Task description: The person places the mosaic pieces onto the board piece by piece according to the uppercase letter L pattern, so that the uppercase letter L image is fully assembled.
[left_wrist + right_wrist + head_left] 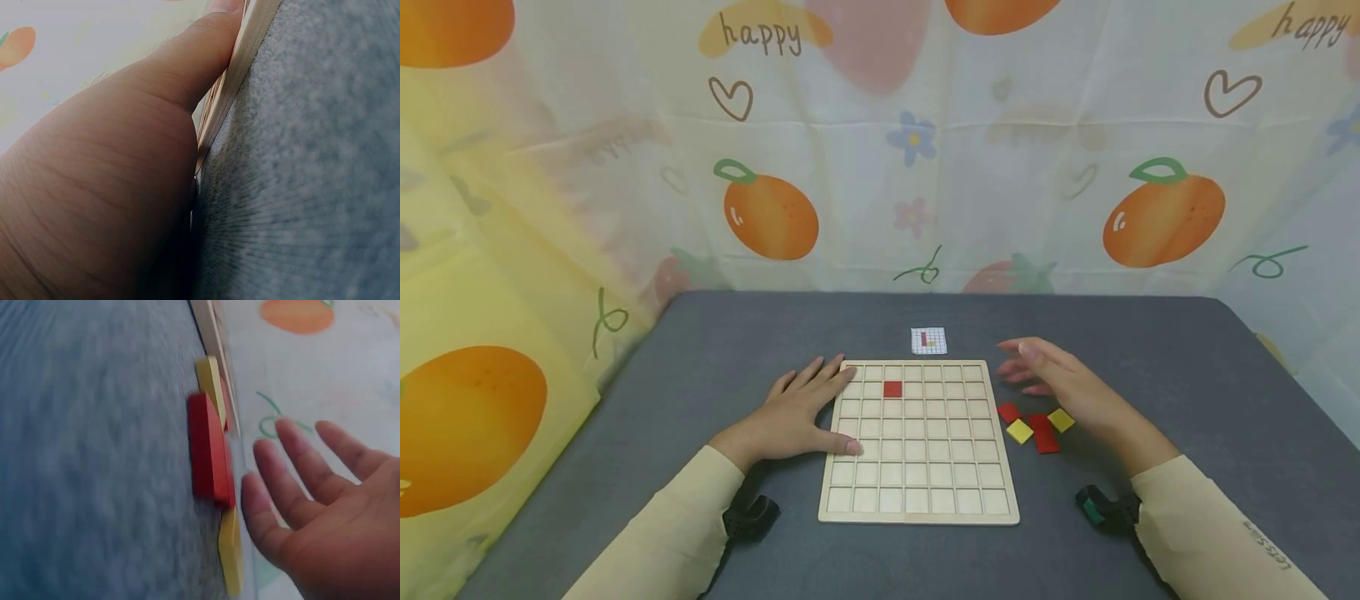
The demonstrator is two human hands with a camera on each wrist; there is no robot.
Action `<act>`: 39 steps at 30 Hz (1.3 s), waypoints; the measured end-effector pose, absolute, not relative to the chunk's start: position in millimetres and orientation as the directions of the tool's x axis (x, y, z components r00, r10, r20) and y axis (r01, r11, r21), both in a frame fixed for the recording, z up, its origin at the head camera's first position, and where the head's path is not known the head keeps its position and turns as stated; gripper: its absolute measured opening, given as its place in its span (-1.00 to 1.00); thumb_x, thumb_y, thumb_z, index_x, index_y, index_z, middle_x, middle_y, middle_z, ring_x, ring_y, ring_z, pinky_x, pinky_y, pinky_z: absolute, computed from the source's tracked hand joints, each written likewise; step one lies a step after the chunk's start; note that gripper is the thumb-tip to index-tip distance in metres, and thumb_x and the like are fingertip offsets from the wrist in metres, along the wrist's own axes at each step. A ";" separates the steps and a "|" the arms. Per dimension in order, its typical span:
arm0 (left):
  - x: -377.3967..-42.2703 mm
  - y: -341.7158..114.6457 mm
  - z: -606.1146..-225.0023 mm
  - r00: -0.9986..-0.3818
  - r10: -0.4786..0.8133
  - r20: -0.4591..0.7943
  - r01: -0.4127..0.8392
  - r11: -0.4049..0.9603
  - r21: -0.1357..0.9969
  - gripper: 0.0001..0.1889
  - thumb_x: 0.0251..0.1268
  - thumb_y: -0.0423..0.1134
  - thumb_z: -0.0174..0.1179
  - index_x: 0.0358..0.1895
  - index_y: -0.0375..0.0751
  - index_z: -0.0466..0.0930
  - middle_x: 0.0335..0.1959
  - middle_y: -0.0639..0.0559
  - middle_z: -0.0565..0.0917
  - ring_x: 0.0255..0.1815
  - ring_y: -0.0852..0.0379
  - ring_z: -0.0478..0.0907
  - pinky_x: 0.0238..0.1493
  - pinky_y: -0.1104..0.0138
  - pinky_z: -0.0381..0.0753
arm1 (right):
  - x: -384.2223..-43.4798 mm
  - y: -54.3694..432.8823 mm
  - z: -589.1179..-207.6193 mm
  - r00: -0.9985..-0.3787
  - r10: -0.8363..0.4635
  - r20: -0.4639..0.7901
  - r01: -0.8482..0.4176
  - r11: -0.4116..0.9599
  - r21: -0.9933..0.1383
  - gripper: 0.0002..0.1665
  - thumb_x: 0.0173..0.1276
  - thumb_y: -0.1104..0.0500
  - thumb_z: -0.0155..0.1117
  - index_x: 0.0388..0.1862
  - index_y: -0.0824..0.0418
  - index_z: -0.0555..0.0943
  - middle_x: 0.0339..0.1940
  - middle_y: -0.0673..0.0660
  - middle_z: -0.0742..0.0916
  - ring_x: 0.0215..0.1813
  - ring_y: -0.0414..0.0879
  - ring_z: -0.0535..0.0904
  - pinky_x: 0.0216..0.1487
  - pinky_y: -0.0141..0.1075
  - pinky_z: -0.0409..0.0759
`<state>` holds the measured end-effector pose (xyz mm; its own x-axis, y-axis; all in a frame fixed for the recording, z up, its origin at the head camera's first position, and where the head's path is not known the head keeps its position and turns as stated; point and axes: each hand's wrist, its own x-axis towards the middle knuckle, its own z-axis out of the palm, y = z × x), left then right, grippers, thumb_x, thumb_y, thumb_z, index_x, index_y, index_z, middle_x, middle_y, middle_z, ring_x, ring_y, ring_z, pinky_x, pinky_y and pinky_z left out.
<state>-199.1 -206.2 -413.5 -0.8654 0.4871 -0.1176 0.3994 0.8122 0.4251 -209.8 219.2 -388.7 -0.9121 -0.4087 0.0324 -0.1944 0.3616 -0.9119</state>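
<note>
A wooden grid board (917, 504) lies flat on the grey table, with one red square tile (892, 389) in a cell of its second row. My left hand (797, 417) rests over the board's left edge, fingers spread, the thumb on the grid. Off the board's right side, my right hand (1060, 379) is held above the table with loosely bent fingers and nothing in it. Beneath and in front of it lie several loose tiles, red ones (1047, 442) and two yellow ones (1019, 431). In the right wrist view its fingers are apart from the red tile (209, 450).
A small printed card (928, 341) with a grid pattern lies behind the board's far edge. The grey table (760, 325) meets a fruit-print curtain (865, 200) at the back. Black straps with cameras (751, 518) sit at both wrists.
</note>
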 end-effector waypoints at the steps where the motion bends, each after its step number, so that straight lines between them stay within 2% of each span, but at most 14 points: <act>1: -199.3 -205.9 -413.5 -0.865 0.488 -0.117 0.400 0.812 0.426 0.33 0.13 0.69 0.30 0.84 0.10 -0.06 0.83 0.06 -0.16 0.80 -0.11 -0.33 0.62 -0.27 -0.35 | -209.9 222.6 -390.4 -0.913 -0.406 0.033 -0.194 0.363 -0.911 -0.31 0.87 -0.13 -0.14 0.64 0.34 0.39 0.31 0.32 0.66 0.34 0.26 0.60 0.37 0.18 0.49; 6: -200.1 -205.5 -413.4 -0.865 0.486 -0.120 0.396 0.811 0.431 0.31 0.16 0.64 0.33 0.84 0.08 -0.04 0.83 0.03 -0.15 0.80 -0.14 -0.32 0.61 -0.29 -0.35 | -212.5 234.9 -399.2 -0.914 -0.406 0.018 -0.175 0.353 -0.919 -0.30 0.87 -0.12 -0.15 0.65 0.37 0.37 0.32 0.34 0.64 0.34 0.27 0.59 0.37 0.01 0.52; 9: -200.5 -205.3 -413.3 -0.867 0.482 -0.127 0.392 0.816 0.425 0.30 0.17 0.64 0.32 0.84 0.09 -0.05 0.83 0.04 -0.16 0.80 -0.13 -0.33 0.61 -0.29 -0.36 | -213.4 238.8 -404.2 -0.910 -0.415 0.003 -0.177 0.381 -0.907 -0.33 0.87 -0.09 -0.08 0.65 0.35 0.38 0.32 0.31 0.65 0.38 0.25 0.58 0.40 0.01 0.50; 12: -200.4 -205.6 -413.2 -0.867 0.481 -0.127 0.390 0.815 0.428 0.30 0.16 0.65 0.32 0.84 0.11 -0.06 0.83 0.06 -0.17 0.80 -0.12 -0.34 0.61 -0.28 -0.37 | -213.3 240.5 -407.4 -0.904 -0.427 -0.005 -0.190 0.414 -0.890 -0.36 0.82 -0.05 0.08 0.64 0.32 0.40 0.37 0.28 0.65 0.43 0.24 0.56 0.43 0.13 0.48; 16: -200.6 -205.7 -412.6 -0.865 0.487 -0.121 0.395 0.810 0.433 0.30 0.16 0.65 0.32 0.84 0.10 -0.04 0.83 0.06 -0.16 0.80 -0.13 -0.32 0.61 -0.28 -0.36 | -213.4 242.5 -412.3 -0.893 -0.449 0.004 -0.219 0.427 -0.878 -0.32 0.69 0.04 0.34 0.62 0.31 0.44 0.37 0.26 0.65 0.38 0.21 0.56 0.31 -0.02 0.61; 19: -200.5 -206.1 -412.1 -0.863 0.491 -0.115 0.400 0.805 0.438 0.29 0.17 0.63 0.33 0.83 0.08 -0.02 0.83 0.03 -0.14 0.80 -0.16 -0.30 0.61 -0.30 -0.34 | -214.4 242.0 -415.0 -0.890 -0.457 0.014 -0.251 0.464 -0.850 -0.28 0.59 0.04 0.48 0.57 0.30 0.50 0.35 0.23 0.66 0.34 0.16 0.56 0.28 -0.08 0.61; 23: -199.8 -206.6 -412.0 -0.863 0.491 -0.116 0.398 0.804 0.442 0.29 0.18 0.63 0.33 0.83 0.07 -0.01 0.83 0.03 -0.14 0.80 -0.15 -0.30 0.61 -0.30 -0.34 | -213.8 240.2 -416.3 -0.887 -0.461 0.019 -0.297 0.540 -0.788 -0.34 0.49 0.02 0.58 0.45 0.24 0.63 0.36 0.18 0.64 0.35 0.14 0.54 0.35 0.12 0.52; 30: -200.9 -206.5 -412.5 -0.865 0.487 -0.120 0.398 0.813 0.425 0.30 0.16 0.66 0.31 0.84 0.10 -0.05 0.83 0.05 -0.16 0.80 -0.13 -0.31 0.61 -0.29 -0.34 | -212.3 237.9 -414.5 -0.876 -0.483 0.019 -0.323 0.556 -0.766 -0.66 0.46 0.06 0.61 0.13 0.13 0.83 0.31 0.15 0.60 0.37 0.20 0.47 0.29 0.15 0.51; 35: -200.7 -206.1 -412.7 -0.866 0.484 -0.125 0.394 0.814 0.427 0.32 0.13 0.68 0.30 0.84 0.11 -0.05 0.83 0.07 -0.17 0.80 -0.12 -0.33 0.61 -0.28 -0.35 | -210.9 235.1 -412.9 -0.876 -0.483 0.016 -0.315 0.545 -0.777 -0.83 0.45 0.09 0.62 -0.07 0.09 0.83 0.33 0.18 0.58 0.38 0.24 0.46 0.20 0.05 0.57; 39: -199.8 -205.9 -412.8 -0.866 0.485 -0.124 0.393 0.812 0.432 0.31 0.14 0.66 0.31 0.84 0.10 -0.05 0.83 0.05 -0.16 0.80 -0.13 -0.33 0.61 -0.28 -0.34 | -210.0 233.7 -414.6 -0.888 -0.458 0.038 -0.311 0.538 -0.784 -0.81 0.40 0.12 0.66 -0.19 0.09 0.76 0.30 0.19 0.60 0.32 0.20 0.50 0.06 -0.12 0.63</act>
